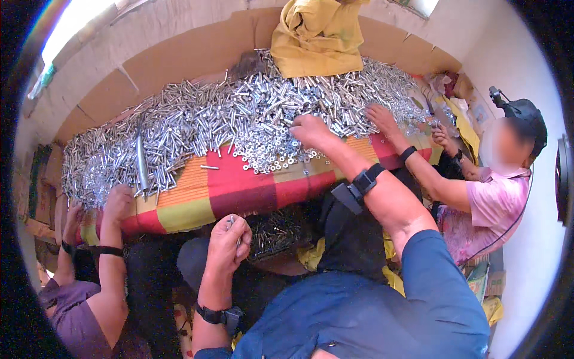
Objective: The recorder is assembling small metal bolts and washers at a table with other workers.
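Left hand is curled, thumb and fingers pinching a slim metal piece. Only a short end shows at the top of the fist, so its long axis is a rough read from where I stand: tipped away from the body, toward the heap. Loose nuts lie beyond that grip and a little to its right, well apart from it. Right hand is the nearer one: fingertips down at the heap, nuts just short of them and to their left. Its fingers are bent together; can't tell if they pinch anything. Metal pins spread left of and past those fingertips, axes every which way. One lone pin lies on the checked cloth, beyond the left grip and slightly left, axis running left-right. Bin of dark pieces sits just right of the left grip. Further out: tapered metal tool beyond and left of the left grip, pointing away from the body; yellow sack past the right hand; a co-worker's hand to its right, at the same heap.
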Motion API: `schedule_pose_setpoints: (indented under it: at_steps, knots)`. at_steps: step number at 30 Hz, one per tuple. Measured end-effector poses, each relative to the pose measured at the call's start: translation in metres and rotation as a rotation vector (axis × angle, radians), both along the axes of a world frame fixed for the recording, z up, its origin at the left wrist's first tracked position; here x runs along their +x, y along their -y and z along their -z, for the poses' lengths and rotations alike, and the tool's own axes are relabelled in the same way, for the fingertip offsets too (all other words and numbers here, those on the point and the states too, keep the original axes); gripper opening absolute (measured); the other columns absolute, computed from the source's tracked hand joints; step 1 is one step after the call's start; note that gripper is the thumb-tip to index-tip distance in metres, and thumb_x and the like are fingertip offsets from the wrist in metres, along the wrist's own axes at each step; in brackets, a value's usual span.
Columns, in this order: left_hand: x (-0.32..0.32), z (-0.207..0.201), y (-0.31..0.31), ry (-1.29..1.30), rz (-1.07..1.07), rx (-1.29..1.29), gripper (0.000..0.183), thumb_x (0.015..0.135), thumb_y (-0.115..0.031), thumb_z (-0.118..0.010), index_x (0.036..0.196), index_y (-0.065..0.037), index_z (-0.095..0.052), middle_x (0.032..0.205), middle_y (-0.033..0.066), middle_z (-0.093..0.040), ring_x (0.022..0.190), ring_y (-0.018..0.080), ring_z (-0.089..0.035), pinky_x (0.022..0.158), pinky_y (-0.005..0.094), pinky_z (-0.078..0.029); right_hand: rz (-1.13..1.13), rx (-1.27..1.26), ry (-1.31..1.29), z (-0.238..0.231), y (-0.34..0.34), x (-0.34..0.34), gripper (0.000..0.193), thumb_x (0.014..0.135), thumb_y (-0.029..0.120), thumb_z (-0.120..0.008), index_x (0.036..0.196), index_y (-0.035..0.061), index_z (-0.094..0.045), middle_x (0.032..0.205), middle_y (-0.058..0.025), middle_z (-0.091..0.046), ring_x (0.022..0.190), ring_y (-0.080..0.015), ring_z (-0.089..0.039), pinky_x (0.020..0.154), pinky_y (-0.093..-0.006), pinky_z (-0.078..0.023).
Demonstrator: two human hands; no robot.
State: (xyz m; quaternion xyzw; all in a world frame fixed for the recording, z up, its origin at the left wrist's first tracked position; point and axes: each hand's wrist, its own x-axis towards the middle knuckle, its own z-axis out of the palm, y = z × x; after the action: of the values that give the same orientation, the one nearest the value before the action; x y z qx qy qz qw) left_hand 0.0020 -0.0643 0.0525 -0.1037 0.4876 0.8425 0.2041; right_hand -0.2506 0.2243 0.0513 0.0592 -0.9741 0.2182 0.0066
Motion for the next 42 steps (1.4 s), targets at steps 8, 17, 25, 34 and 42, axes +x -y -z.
schedule_pose_setpoints:
  at_steps: [8,17,25,34,42]
  knots:
    - [0.0,0.006,0.003,-0.003,-0.018,0.01,0.024,0.103,-0.026,-0.058,0.086,-0.01,-0.055,0.067,0.0047,-0.056,0.039,0.0076,-0.039,0.034,0.0226,-0.028,0.01,-0.338,0.124,0.011,-0.005,0.033,0.02,0.081,0.016,-0.066,0.092,0.0036,-0.076,0.083,-0.015,-0.074,0.067,-0.0227,-0.073,0.066,-0.0363,-0.059]
    - [-0.009,0.0,-0.01,0.019,-0.044,0.053,0.024,0.104,-0.027,-0.056,0.089,-0.008,-0.056,0.065,0.0048,-0.055,0.039,0.0079,-0.038,0.034,0.0226,-0.027,0.061,-0.989,0.481,0.006,-0.001,0.016,0.031,0.098,0.021,-0.063,0.12,-0.0007,-0.064,0.102,-0.0101,-0.071,0.084,-0.0174,-0.071,0.071,-0.0302,-0.058]
    - [-0.017,0.006,-0.022,0.01,0.005,-0.01,0.027,0.105,-0.035,-0.052,0.095,-0.01,-0.054,0.068,0.0028,-0.054,0.039,0.0073,-0.036,0.034,0.0222,-0.028,-0.096,-1.07,0.482,0.022,0.006,0.026,0.03,0.094,0.019,-0.068,0.117,-0.0005,-0.065,0.1,-0.009,-0.071,0.09,-0.0202,-0.072,0.074,-0.0307,-0.058]
    - [-0.032,0.012,-0.04,0.064,-0.081,0.018,0.033,0.108,-0.037,-0.044,0.103,-0.007,-0.057,0.062,0.0042,-0.054,0.037,0.0087,-0.037,0.033,0.023,-0.028,-0.334,-0.877,0.52,-0.03,0.048,0.14,0.018,0.092,0.013,-0.066,0.103,0.0,-0.071,0.079,-0.0049,-0.068,0.062,-0.009,-0.062,0.055,-0.0254,-0.05]
    - [-0.036,0.021,-0.047,-0.015,-0.007,-0.006,0.032,0.109,-0.035,-0.041,0.111,-0.006,-0.053,0.065,0.0044,-0.057,0.035,0.0088,-0.038,0.031,0.0232,-0.028,-0.46,-0.96,0.228,0.008,0.077,0.165,0.025,0.087,0.011,-0.063,0.106,-0.0029,-0.069,0.091,-0.0138,-0.074,0.088,-0.0256,-0.072,0.081,-0.038,-0.056]
